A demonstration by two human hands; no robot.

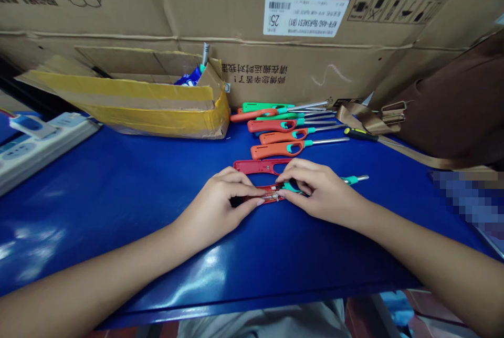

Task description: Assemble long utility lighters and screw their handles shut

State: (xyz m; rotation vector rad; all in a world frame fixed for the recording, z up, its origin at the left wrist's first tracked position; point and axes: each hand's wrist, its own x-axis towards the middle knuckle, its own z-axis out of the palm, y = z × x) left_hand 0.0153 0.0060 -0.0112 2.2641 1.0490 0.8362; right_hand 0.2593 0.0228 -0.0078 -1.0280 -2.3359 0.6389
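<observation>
Between my two hands lies an opened red gas lighter (271, 193) on the blue table, its inner parts exposed. My left hand (226, 196) pinches its left end with thumb and fingers. My right hand (313, 188) closes over the teal trigger area, and its fingertips touch the inner parts. The metal nozzle tip (363, 177) pokes out to the right of my right hand. Just behind sits a separate red casing half (255, 166), partly covered by my right fingers. Farther back, several assembled lighters (277, 150) in red, orange and green lie in a row, nozzles to the right.
A cardboard box with yellow tape (165, 117) stands at the back left. At the left edge is a white power strip (43, 144). A yellow-black screwdriver (360, 134) and a brown strap (417, 157) lie right. Large cartons (220, 7) wall off the back of the table (118, 196).
</observation>
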